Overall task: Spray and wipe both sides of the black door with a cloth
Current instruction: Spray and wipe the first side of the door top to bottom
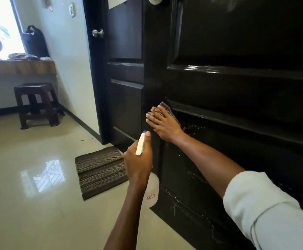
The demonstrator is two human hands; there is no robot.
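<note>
The glossy black door (237,83) fills the right half of the head view, with spray droplets speckling its lower panel. My right hand (162,123) presses a checkered cloth (166,105) flat against the door near its left edge, fingers spread straight over the cloth. My left hand (140,157) grips a white spray bottle (151,188) by its neck, below and left of the right hand. The bottle's blue-tipped nozzle points up toward the door. Most of the cloth is hidden under my right hand.
A second black door (125,51) with a silver knob (98,33) stands behind, to the left. A dark striped doormat (100,168) lies at its foot. A dark wooden stool (37,103) stands by the far wall under a window ledge (20,66). The floor is shiny beige tile.
</note>
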